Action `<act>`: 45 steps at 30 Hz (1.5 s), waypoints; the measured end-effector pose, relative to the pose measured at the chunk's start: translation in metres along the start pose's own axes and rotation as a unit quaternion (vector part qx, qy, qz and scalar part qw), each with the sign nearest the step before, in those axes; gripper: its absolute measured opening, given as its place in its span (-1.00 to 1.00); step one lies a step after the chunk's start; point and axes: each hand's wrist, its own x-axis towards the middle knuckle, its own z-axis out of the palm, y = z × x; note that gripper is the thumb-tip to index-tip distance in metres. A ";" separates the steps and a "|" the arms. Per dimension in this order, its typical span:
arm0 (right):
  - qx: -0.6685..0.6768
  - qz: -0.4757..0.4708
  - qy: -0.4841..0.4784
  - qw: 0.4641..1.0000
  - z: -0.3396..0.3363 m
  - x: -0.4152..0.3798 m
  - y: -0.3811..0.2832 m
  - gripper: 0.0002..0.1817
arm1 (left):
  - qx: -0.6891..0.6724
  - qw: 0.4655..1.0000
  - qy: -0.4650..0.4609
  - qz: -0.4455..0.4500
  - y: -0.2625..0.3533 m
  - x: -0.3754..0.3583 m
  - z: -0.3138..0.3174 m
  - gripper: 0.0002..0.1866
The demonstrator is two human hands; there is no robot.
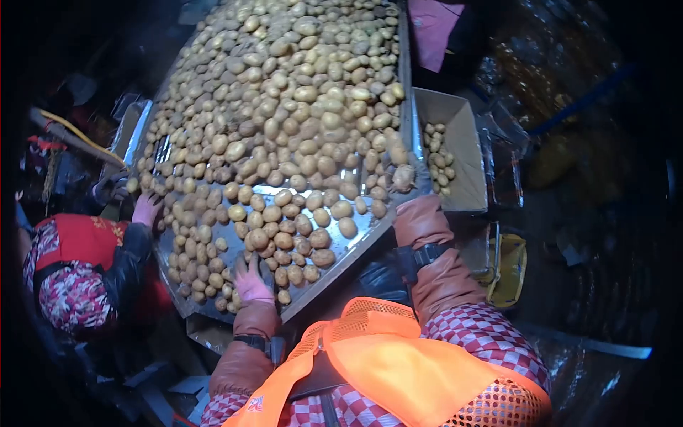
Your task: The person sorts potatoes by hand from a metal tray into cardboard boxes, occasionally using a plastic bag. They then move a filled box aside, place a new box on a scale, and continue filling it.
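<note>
Several potatoes (282,257) touch the spread left grip (251,280); one meets the right grip (420,175).

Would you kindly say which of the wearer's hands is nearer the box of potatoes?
Right: the right hand is beside the box; the left hand is farther away, over loose potatoes.

bare metal strip (366,231) at near right, dense potatoes (305,94) beyond

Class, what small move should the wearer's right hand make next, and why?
Probably lift the potato beside the right hand over the table's edge into the box: hand and potato are near that edge, and the box just beyond already holds potatoes.
</note>
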 end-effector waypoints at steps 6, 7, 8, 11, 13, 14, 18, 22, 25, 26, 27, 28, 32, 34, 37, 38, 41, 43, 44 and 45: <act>-0.007 -0.073 0.195 0.978 -0.029 -0.035 -0.045 -0.57 | -0.002 1.000 -0.015 0.011 -0.005 -0.004 0.001 -0.48; 0.006 -0.109 0.212 0.971 -0.044 -0.040 -0.063 -0.57 | 0.005 1.000 -0.021 0.012 -0.006 -0.004 0.001 -0.49; 0.019 -0.145 0.222 0.964 -0.059 -0.046 -0.084 -0.57 | 0.000 1.000 -0.020 0.010 -0.006 -0.004 0.001 -0.49; 0.040 -0.200 0.210 0.956 -0.130 -0.052 -0.174 -0.58 | -0.016 1.000 -0.020 0.008 -0.003 -0.004 -0.003 -0.50; 0.044 -0.245 0.253 0.935 -0.138 -0.054 -0.220 -0.55 | -0.021 1.000 -0.016 0.014 -0.005 -0.002 -0.002 -0.50; 0.043 -0.280 0.302 0.910 -0.125 -0.051 -0.229 -0.53 | -0.018 1.000 -0.010 0.017 -0.006 0.000 0.000 -0.50; -0.310 -0.309 0.165 0.884 -0.134 -0.060 -0.221 -0.36 | -0.017 1.000 0.000 0.017 -0.010 0.000 0.007 -0.52; -0.465 -0.318 0.134 0.815 -0.037 -0.070 -0.143 -0.10 | 0.013 0.999 0.034 0.016 -0.010 -0.002 0.008 -0.50; -0.627 -0.271 0.060 0.728 -0.021 -0.065 -0.118 -0.02 | -0.045 0.993 0.065 0.084 0.030 0.012 -0.041 -0.54; -0.620 -0.252 0.020 0.743 -0.018 -0.064 -0.105 0.00 | -0.165 0.975 0.088 0.121 0.046 0.021 -0.052 -0.59; -0.618 -0.195 0.017 0.762 -0.002 -0.065 -0.090 -0.02 | -0.209 0.950 0.126 0.195 0.068 0.035 -0.064 -0.59; -0.614 -0.136 0.013 0.778 0.016 -0.066 -0.074 -0.04 | -0.317 0.914 0.105 0.229 0.090 0.046 -0.073 -0.56; -0.549 -0.017 -0.135 0.825 0.045 -0.050 -0.008 -0.05 | -0.589 0.793 -0.100 0.123 0.163 0.072 -0.102 -0.45; -0.562 -0.019 -0.198 0.803 0.056 -0.043 0.026 -0.04 | -0.702 0.682 -0.202 0.033 0.178 0.087 -0.097 -0.48; -0.506 0.112 -0.123 0.846 0.083 -0.049 0.052 -0.15 | -0.798 0.491 -0.344 0.059 0.163 0.096 -0.122 -0.52; -0.464 0.099 -0.134 0.870 0.074 -0.046 0.058 -0.21 | -0.815 0.453 -0.362 0.016 0.150 0.092 -0.109 -0.47; -0.170 0.139 -0.103 0.970 0.037 -0.035 0.079 -0.48 | -0.857 0.323 -0.388 -0.104 0.113 0.083 -0.073 -0.37; 0.002 0.183 -0.028 0.983 0.026 -0.033 0.086 -0.52 | -0.869 0.253 -0.402 -0.136 0.105 0.079 -0.063 -0.34; 0.087 0.202 0.009 0.975 0.029 -0.033 0.088 -0.53 | -0.869 0.233 -0.412 -0.142 0.104 0.079 -0.063 -0.31; 0.108 0.190 0.130 0.967 0.031 -0.038 0.088 -0.57 | -0.868 0.212 -0.424 -0.149 0.103 0.078 -0.063 -0.28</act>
